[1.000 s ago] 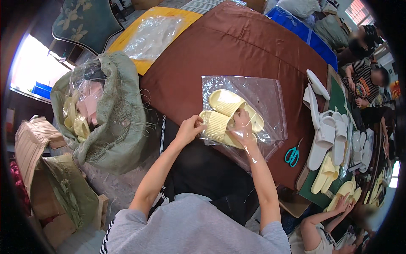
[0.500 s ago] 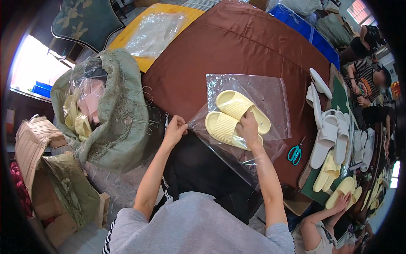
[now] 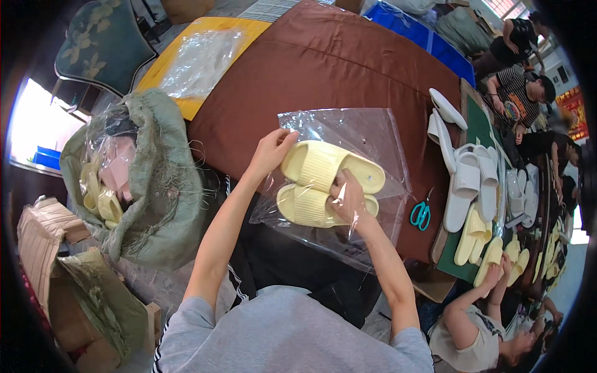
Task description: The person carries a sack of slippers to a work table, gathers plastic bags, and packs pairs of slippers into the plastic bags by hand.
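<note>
A pair of pale yellow ribbed slippers [image 3: 318, 166] lies side by side inside a clear plastic bag [image 3: 379, 133] over the near edge of the brown-covered table. My right hand [image 3: 349, 198] reaches into the bag, its fingers hooked into the slippers' foot openings and closed on them. Film wraps over part of that hand and wrist. At the bag's left edge, beside the toe of the farther slipper, my left hand [image 3: 273, 152] pinches the film; its fingertips are partly hidden. Teal-handled scissors [image 3: 421, 214] lie to the right of the bag.
A green woven sack [image 3: 161, 180] with bagged slippers stands at left, above cardboard boxes [image 3: 46, 230]. Clear bags [image 3: 202, 62] lie on a yellow board beyond. White slippers [image 3: 463, 186] and yellow ones line the right side, where a co-worker's hands [image 3: 494, 273] hold slippers.
My left hand has moved up and right from the bag's near left corner to its edge by the slipper toes. The slippers and my right hand have shifted slightly left.
</note>
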Motion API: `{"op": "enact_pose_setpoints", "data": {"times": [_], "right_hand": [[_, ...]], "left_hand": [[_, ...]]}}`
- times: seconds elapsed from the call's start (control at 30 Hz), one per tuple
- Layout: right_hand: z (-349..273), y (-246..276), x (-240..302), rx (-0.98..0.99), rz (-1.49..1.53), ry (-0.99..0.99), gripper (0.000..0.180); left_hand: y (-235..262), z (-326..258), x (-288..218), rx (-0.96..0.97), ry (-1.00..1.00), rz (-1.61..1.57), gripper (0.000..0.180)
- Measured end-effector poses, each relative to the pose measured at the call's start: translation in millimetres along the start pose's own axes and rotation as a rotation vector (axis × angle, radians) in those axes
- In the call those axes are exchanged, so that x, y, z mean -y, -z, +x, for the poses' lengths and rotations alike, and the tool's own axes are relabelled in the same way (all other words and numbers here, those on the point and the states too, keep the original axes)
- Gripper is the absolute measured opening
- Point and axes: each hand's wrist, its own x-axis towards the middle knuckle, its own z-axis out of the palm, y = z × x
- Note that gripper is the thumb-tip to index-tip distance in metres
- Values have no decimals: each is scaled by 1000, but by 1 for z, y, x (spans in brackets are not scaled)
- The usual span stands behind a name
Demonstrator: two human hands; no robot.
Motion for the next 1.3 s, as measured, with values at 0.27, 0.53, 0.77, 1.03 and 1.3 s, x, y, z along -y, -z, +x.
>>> {"op": "enact_pose_setpoints", "data": {"times": [0.27,0.53,0.77,1.03,1.3], "right_hand": [[-41,17,22,-162,78,-41,15],[-74,25,16,-102,21,-306,15],[-151,93,-31,-115,-78,-529,20],[-213,247,-171,-528,-357,-960,18],[-261,331,-326,-473,-620,-1251,34]], "left_hand": [[14,6,16,-372,-75,-151,21],[19,-48,60,-6,44,135,26],[43,-42,84,-358,-93,139,19],[9,-46,136,-338,307,-484,18],[-61,-25,90,-476,409,-563,21]]}}
